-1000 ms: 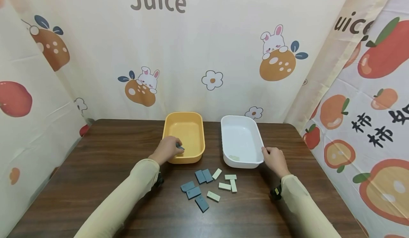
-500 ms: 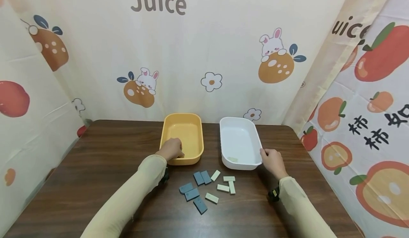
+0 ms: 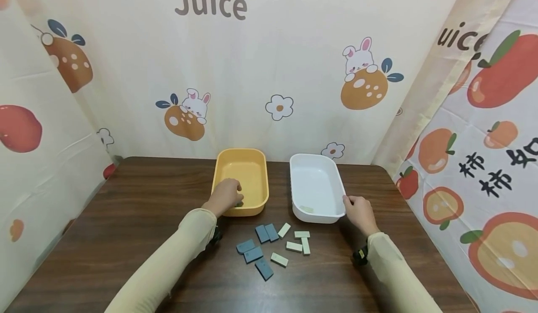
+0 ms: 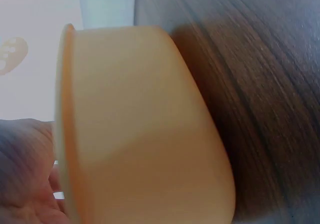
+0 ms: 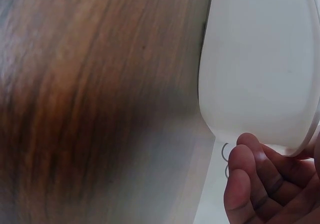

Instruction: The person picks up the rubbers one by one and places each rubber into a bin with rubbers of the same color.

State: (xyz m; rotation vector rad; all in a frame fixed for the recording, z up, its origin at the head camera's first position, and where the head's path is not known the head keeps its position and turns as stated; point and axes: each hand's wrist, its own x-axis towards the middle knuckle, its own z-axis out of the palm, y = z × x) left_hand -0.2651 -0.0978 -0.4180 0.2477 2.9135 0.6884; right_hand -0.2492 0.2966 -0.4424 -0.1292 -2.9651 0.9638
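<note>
My left hand (image 3: 224, 196) reaches over the near left rim of the yellow bin (image 3: 259, 201), its fingers loosely bent inside. Just beneath the fingertips a small part of a dark tile (image 3: 239, 204) shows; the hand hides the rest. In the left wrist view the bin's outer wall (image 4: 140, 119) covers most of that hand. My right hand (image 3: 360, 214) pinches the near right rim of the white bin (image 3: 315, 218), with the thumb hidden behind the rim in the right wrist view. A pale green block (image 3: 307, 209) lies inside the white bin.
Several dark blue-grey tiles (image 3: 253, 255) lie on the brown wooden table (image 3: 168, 187) in front of the bins. Beside them are several pale green blocks (image 3: 293, 246). A printed curtain (image 3: 235, 60) hangs behind the table's far edge.
My left hand lowered the blue-grey tile into the yellow bin, then rose slightly and let it go. My right hand has stayed on the white bin's rim.
</note>
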